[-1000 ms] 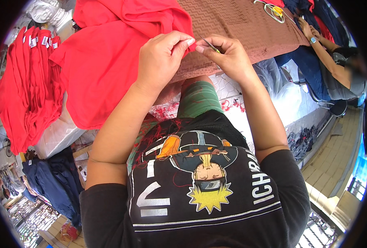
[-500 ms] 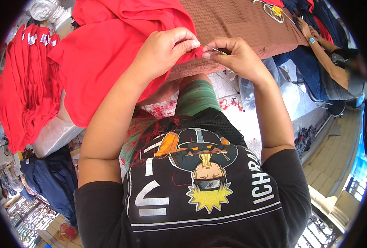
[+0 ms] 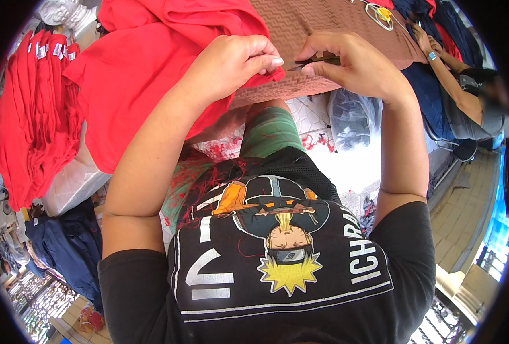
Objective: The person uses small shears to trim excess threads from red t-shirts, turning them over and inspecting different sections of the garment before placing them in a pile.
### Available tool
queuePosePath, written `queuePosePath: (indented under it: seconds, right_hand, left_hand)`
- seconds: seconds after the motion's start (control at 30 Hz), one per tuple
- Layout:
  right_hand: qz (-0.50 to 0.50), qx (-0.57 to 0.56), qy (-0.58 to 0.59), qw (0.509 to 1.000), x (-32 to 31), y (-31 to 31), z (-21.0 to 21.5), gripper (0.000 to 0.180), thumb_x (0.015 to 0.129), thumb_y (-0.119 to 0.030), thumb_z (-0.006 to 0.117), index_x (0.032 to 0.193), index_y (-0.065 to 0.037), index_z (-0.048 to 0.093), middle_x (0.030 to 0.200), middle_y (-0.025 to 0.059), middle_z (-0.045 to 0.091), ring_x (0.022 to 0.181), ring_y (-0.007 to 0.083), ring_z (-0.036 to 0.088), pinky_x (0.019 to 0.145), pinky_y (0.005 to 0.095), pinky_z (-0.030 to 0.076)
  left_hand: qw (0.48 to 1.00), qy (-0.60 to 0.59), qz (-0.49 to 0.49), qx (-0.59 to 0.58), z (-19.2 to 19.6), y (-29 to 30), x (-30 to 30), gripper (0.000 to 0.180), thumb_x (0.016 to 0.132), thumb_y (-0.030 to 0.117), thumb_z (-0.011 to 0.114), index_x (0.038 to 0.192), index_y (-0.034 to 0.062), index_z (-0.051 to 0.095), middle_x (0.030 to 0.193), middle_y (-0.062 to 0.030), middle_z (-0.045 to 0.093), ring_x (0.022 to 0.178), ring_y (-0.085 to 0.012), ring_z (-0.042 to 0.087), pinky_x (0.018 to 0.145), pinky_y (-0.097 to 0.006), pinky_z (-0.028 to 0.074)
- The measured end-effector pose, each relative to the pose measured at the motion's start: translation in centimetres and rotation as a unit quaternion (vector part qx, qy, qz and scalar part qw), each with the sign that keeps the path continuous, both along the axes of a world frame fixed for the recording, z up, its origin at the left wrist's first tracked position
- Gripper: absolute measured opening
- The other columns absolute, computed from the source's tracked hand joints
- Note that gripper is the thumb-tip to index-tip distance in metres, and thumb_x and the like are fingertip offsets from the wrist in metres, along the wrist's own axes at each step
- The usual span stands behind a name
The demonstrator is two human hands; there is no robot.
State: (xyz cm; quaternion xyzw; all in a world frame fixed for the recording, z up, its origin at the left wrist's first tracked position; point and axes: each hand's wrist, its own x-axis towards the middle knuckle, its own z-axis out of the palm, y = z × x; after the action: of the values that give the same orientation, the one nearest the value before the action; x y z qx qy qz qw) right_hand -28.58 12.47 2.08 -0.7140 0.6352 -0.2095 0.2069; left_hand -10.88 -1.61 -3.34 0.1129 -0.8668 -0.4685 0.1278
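My left hand (image 3: 228,63) pinches the edge of a red garment (image 3: 145,92) between thumb and fingers. The cloth spreads over the table and hangs down toward my lap. To the right, my right hand (image 3: 360,66) is closed around small dark thread snips (image 3: 322,59), with the tips pointing left toward the pinched edge. A gap separates the snips from the cloth. Under both hands lies a brown patterned table cover (image 3: 306,28). Red thread scraps (image 3: 211,178) cling to my dark shirt and green shorts.
A pile of red garments with white tags (image 3: 33,126) hangs at the left, above dark blue clothing (image 3: 68,246). A clear plastic bag (image 3: 355,117) is below the table's edge. At far right, another person's arm (image 3: 458,77) reaches over dark cloth, near a white cord (image 3: 380,14).
My right hand has moved right and slightly up with the snips, away from the red cloth edge. My left hand keeps its pinch, almost in the same place.
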Motion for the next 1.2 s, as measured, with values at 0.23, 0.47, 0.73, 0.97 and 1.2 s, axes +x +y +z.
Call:
queuePosePath:
  seconds: [0.23,0.47,0.73,0.97,1.2]
  right_hand:
    - [0.01,-0.003,0.048,0.999,0.7,-0.9,0.0,0.018,0.078,-0.012,0.07,0.09,-0.001,0.063,0.075,0.0131,0.062,0.068,0.025,0.059,0.062,0.0344,0.045]
    - [0.021,-0.006,0.072,0.997,0.8,-1.3,-0.6,0.015,0.077,-0.01,0.069,0.088,-0.002,0.063,0.074,0.0138,0.061,0.069,0.0277,0.059,0.063,0.0362,0.045]
    - [-0.012,-0.015,0.037,0.999,0.8,-1.0,-1.3,0.016,0.077,-0.011,0.07,0.089,-0.002,0.063,0.072,0.0136,0.062,0.066,0.0279,0.059,0.062,0.0363,0.046]
    - [-0.009,-0.012,0.033,0.999,1.2,-1.4,-2.3,0.015,0.078,-0.011,0.069,0.088,-0.002,0.063,0.072,0.0142,0.061,0.064,0.0267,0.058,0.061,0.0361,0.046]
    - [-0.07,-0.061,0.016,0.996,-2.3,0.8,-1.4,0.019,0.083,-0.012,0.068,0.097,-0.002,0.063,0.078,0.0029,0.061,0.072,0.0135,0.056,0.063,0.0275,0.044]
  left_hand:
    - [1.0,0.005,-0.003,0.012,-0.6,0.1,-0.5,0.018,0.089,0.016,0.063,0.092,-0.0012,0.065,0.073,-0.0042,0.064,0.07,-0.0089,0.059,0.067,-0.025,0.049]
    - [0.999,-0.005,0.005,-0.053,-0.5,0.4,-0.8,0.018,0.089,0.018,0.063,0.091,0.0002,0.066,0.072,-0.007,0.065,0.067,-0.0127,0.062,0.065,-0.027,0.051]
    - [0.998,-0.015,0.037,-0.051,-1.2,0.3,-0.8,0.02,0.089,0.021,0.063,0.093,0.001,0.066,0.074,-0.008,0.067,0.069,-0.0139,0.065,0.066,-0.028,0.052]
    - [0.997,-0.006,0.044,-0.058,-1.3,0.3,-0.5,0.021,0.088,0.022,0.063,0.092,0.0011,0.066,0.077,-0.0087,0.067,0.073,-0.0141,0.064,0.068,-0.029,0.051]
    - [0.945,0.12,-0.228,-0.201,8.0,-3.3,3.0,0.026,0.092,0.027,0.057,0.101,0.004,0.065,0.099,-0.0092,0.065,0.101,-0.0192,0.059,0.092,-0.034,0.043]
